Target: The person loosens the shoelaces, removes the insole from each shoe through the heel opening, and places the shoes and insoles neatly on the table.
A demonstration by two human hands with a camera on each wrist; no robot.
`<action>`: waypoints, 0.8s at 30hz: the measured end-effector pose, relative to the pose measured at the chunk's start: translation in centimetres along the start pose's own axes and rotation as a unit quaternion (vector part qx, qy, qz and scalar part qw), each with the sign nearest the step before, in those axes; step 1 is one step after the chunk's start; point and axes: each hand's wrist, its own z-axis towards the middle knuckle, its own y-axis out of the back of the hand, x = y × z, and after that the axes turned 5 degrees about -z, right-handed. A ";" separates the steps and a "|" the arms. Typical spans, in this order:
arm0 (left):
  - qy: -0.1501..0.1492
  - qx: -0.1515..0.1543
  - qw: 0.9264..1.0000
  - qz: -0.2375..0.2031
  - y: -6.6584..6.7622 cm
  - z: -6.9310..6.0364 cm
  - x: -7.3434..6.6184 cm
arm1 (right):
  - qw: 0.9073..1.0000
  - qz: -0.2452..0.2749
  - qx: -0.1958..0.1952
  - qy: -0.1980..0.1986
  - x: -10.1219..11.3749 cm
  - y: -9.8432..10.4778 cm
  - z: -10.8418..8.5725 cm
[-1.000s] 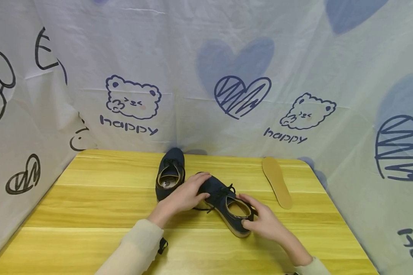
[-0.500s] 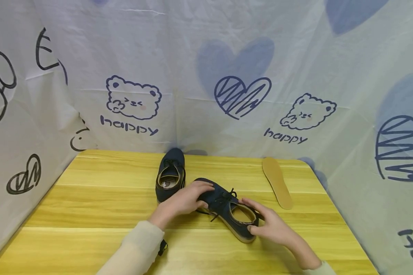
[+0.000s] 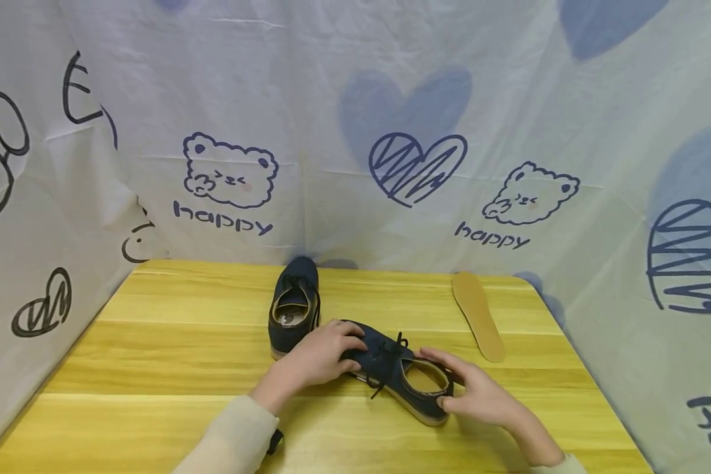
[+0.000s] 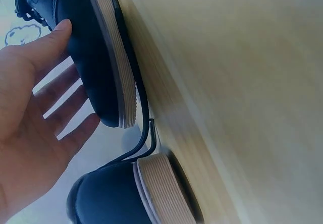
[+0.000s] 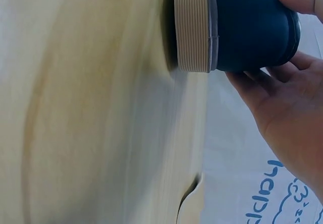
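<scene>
A dark blue lace-up shoe with a tan sole point(image 3: 411, 388) lies slanted on the table, its toe pointing up-left. My left hand point(image 3: 316, 355) holds its toe end; in the left wrist view the thumb and fingers of that hand point(image 4: 35, 103) lie on either side of the shoe's toe point(image 4: 93, 72). My right hand point(image 3: 486, 398) grips the heel end, and the right wrist view shows the thumb of this hand point(image 5: 298, 103) at the rim of the heel point(image 5: 250, 24), fingers along the far side.
A second dark blue shoe point(image 3: 290, 332) stands left of the held one, toe toward the back. On the right of the wooden table point(image 3: 154, 362) lies a tan insole point(image 3: 478, 316). Printed white cloth point(image 3: 332, 217) hangs behind the table and at both sides.
The held shoe has moved right and toward the front of the table, with both hands on it. The other shoe and the insole have stayed in place.
</scene>
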 end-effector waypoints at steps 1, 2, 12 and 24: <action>-0.001 0.001 1.000 0.005 0.0 -0.2 -0.1 | 1.000 0.000 0.002 0.004 -0.1 0.0 0.0; -0.002 0.003 1.000 0.008 0.0 -0.4 -0.1 | 1.000 0.001 0.003 0.006 -0.2 0.0 -0.1; -0.014 0.001 1.000 0.021 -0.2 -2.9 -0.3 | 1.000 0.007 0.010 -0.003 -0.8 -0.4 -0.5; -0.023 0.004 0.999 0.029 0.6 -5.9 -0.9 | 0.998 0.022 0.047 0.020 -0.7 -0.3 0.7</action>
